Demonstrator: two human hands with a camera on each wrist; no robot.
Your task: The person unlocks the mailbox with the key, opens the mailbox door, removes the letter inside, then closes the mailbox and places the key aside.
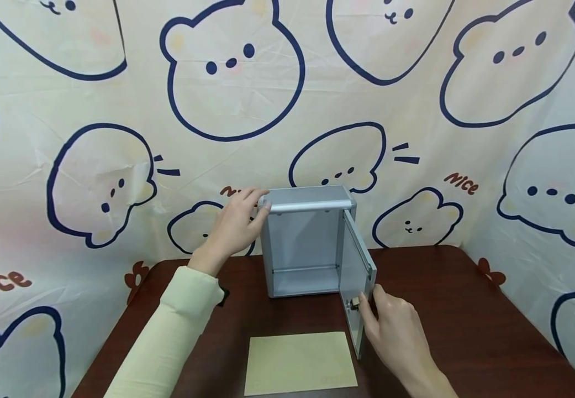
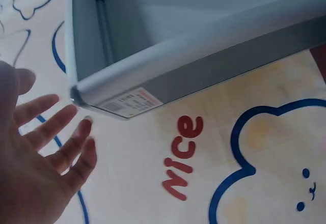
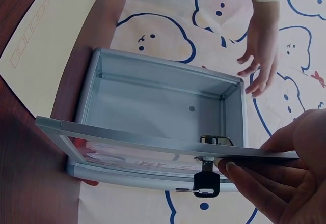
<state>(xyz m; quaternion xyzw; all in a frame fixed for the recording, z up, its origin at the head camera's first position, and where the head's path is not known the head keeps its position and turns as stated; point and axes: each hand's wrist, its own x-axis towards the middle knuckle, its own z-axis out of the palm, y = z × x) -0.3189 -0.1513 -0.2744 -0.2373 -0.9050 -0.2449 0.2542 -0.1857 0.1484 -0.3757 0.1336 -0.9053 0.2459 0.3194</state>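
A grey metal box (image 1: 303, 243) stands upright at the back of the table, its front door (image 1: 355, 276) swung outward on the right side. My right hand (image 1: 400, 330) pinches the free edge of that door between thumb and fingers, beside the lock. A key with a black head (image 3: 206, 183) sits in the lock on the door's outer face. Beside the box's upper left corner is my left hand (image 1: 235, 224), its fingers loosely spread in the left wrist view; whether a fingertip touches the corner is hard to tell. The box's interior shows bare walls.
A pale yellow envelope (image 1: 299, 364) lies flat on the dark brown table (image 1: 426, 293) in front of the box. Behind the table hangs a cloth (image 1: 237, 99) printed with cartoon animals. A white label (image 2: 131, 103) is stuck on the box's side.
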